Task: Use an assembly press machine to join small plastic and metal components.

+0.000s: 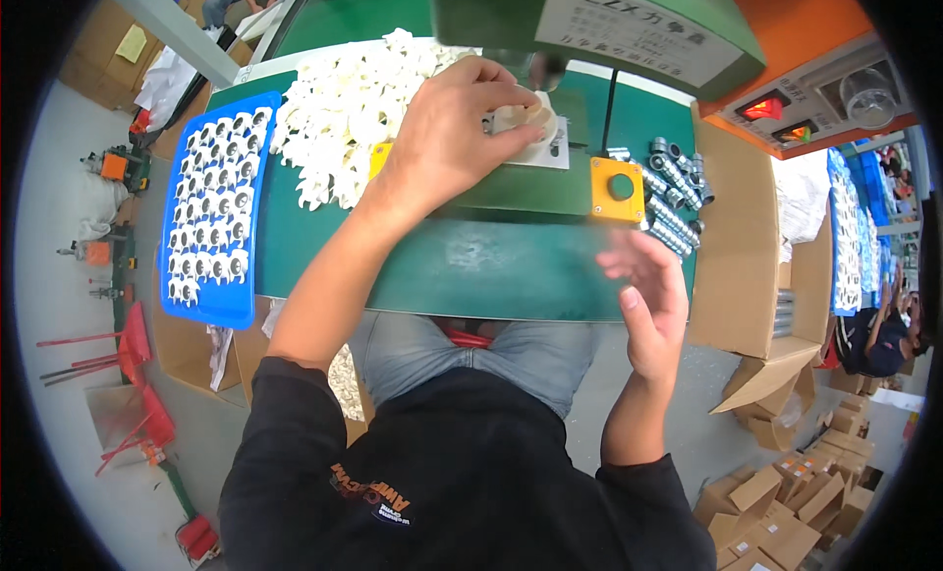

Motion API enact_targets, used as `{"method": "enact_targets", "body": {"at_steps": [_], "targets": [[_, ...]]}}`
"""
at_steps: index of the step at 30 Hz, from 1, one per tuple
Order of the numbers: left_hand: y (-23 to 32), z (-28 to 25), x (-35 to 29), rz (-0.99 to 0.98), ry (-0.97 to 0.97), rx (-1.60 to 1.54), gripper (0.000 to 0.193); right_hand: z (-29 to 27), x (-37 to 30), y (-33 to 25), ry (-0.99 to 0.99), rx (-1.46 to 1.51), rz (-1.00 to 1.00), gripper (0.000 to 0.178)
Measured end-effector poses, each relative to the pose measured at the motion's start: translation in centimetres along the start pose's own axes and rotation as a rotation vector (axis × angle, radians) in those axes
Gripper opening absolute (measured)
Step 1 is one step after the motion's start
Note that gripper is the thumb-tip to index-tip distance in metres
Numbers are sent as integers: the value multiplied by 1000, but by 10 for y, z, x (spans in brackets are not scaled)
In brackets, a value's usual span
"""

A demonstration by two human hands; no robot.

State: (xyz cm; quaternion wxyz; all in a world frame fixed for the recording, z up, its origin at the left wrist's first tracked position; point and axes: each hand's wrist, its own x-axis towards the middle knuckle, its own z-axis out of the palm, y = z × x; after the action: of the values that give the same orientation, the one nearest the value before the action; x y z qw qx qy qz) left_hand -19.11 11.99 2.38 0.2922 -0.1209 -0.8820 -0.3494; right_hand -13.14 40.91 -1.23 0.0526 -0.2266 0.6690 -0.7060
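My left hand [454,129] reaches under the head of a green bench press [521,193]. Its thumb and fingers close round a cream-white plastic part [530,127] sitting on the press's base; the fingers partly hide it. My right hand [648,301] hovers above the table's front edge, fingers apart and a little blurred, holding nothing. Nearest to it is a yellow box with a round green button [620,187]. Metal sleeves [673,183] lie to the right of that box. Left of the press spreads a heap of white plastic parts [344,104].
A blue tray [257,276] with rows of white parts fitted with metal sleeves lies at the left. The press's green head [609,26] overhangs the work. An orange control box [796,50] stands at upper right, above an open cardboard box [727,237]. Other people sit farther off.
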Motion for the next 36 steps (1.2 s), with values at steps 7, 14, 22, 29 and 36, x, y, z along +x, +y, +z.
{"method": "enact_targets", "body": {"at_steps": [7,14,22,29,36], "targets": [[9,1,2,-129,-124,-17,32,-15,-7,5,58,76,77,48],[5,7,-22,177,-73,245,44,-12,7,3,2,-2,15,43],[19,-20,-44,13,8,358,50,-18,46,1,147,-869,-342,45],[9,-44,-87,33,-42,544,35,-16,68,22,66,-1111,-407,43],[9,-44,-92,7,-19,575,33,-16,67,17,46,-1195,-389,40]]}}
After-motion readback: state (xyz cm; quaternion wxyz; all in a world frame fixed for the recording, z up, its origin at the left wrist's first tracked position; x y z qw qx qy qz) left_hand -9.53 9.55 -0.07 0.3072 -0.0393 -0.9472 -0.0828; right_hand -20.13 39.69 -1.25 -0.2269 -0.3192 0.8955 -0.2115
